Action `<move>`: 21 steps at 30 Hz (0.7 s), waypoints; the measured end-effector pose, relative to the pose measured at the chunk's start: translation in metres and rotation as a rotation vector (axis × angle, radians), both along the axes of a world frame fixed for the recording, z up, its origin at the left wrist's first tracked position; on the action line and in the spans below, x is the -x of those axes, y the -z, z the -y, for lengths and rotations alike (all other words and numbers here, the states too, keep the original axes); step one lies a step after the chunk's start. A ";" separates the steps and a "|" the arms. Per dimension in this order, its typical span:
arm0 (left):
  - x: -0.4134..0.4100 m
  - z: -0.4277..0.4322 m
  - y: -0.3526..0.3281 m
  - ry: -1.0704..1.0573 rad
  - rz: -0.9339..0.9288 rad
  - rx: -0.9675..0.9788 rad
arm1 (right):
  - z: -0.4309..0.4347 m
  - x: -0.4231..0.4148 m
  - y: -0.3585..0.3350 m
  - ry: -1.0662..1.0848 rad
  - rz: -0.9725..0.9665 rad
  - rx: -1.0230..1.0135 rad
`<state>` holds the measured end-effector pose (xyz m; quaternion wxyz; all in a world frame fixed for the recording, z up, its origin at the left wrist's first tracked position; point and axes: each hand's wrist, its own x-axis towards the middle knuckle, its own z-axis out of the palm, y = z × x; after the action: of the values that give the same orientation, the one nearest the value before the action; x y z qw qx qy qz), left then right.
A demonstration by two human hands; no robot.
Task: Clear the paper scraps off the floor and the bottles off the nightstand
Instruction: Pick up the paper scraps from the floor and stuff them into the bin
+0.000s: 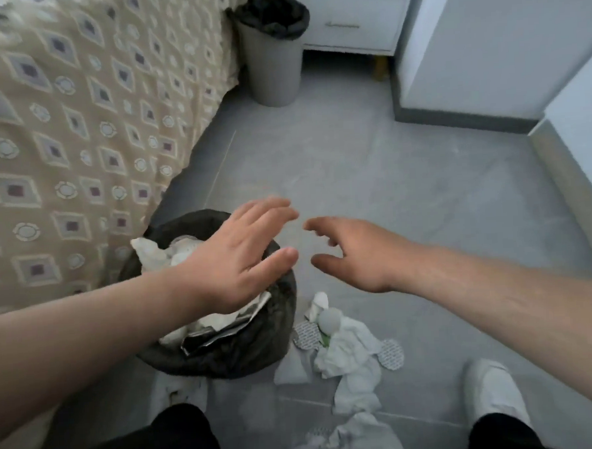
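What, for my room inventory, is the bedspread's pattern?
The bedspread is beige with purple-centred diamonds and pale rings; head view.

A beige bedspread [77, 132], patterned with diamonds and small rings, is spread over the left side and is hung down to the grey tiles [370, 158]. A far bin [273, 71], grey and upright, is stood just beside the bedspread's far corner; a black bag [271, 18] is folded over its rim. A near bin [233, 354], also lined in black, is set close against the bedspread's lower edge. On the right a white wall [484, 42] is edged at its foot by a dark grey skirting [464, 116]. A thin joint line is seen in the tiles between the two bins.
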<state>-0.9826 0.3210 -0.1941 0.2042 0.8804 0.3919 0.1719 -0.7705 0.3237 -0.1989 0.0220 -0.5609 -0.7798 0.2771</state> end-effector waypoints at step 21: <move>-0.154 0.039 0.265 -0.185 -0.720 0.591 | 0.099 -0.151 0.228 0.332 0.231 0.453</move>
<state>-0.8283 0.2816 -0.4594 0.2809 0.7495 0.5468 -0.2458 -0.6191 0.2243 -0.4272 -0.1474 -0.6992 -0.5931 0.3710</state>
